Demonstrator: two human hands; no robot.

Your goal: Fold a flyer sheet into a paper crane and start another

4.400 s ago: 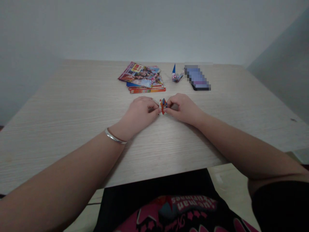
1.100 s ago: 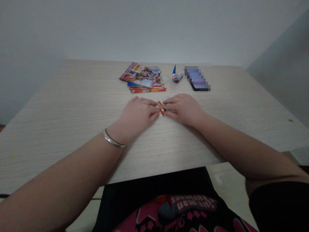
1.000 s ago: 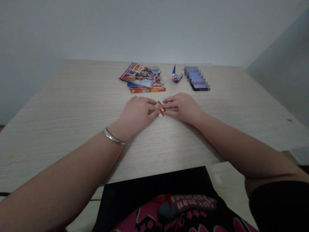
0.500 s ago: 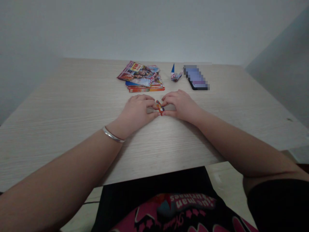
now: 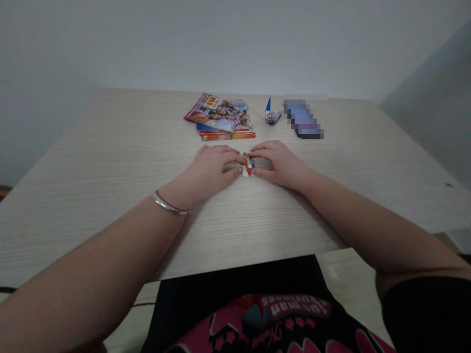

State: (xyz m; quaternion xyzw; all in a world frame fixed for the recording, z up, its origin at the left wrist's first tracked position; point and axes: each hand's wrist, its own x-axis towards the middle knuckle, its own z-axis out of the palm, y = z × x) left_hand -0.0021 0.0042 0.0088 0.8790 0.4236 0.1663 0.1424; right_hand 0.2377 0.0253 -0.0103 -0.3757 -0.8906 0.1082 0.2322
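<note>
A small piece of folded printed paper [image 5: 248, 164], orange, white and blue, sits between my two hands at the middle of the table. My left hand [image 5: 213, 169], with a silver bangle at the wrist, pinches its left side with thumb and index finger. From the right, my right hand [image 5: 281, 162] has its fingertips at the upper edge and its thumb at the lower edge of the same paper. Part of the paper is hidden behind the fingertips.
A stack of folded leaflets [image 5: 221, 115] lies beyond my left hand. Right of it stands a small folded paper figure [image 5: 272, 116] with a blue pointed tip, next to a phone [image 5: 304, 120] whose screen is blurred out. Everything rests on a pale wooden table [image 5: 91, 147] against a wall.
The fingers have shifted slightly around the folded paper, which now shows more of its surface, including a white part at its lower left. The whole view has shifted a little.
</note>
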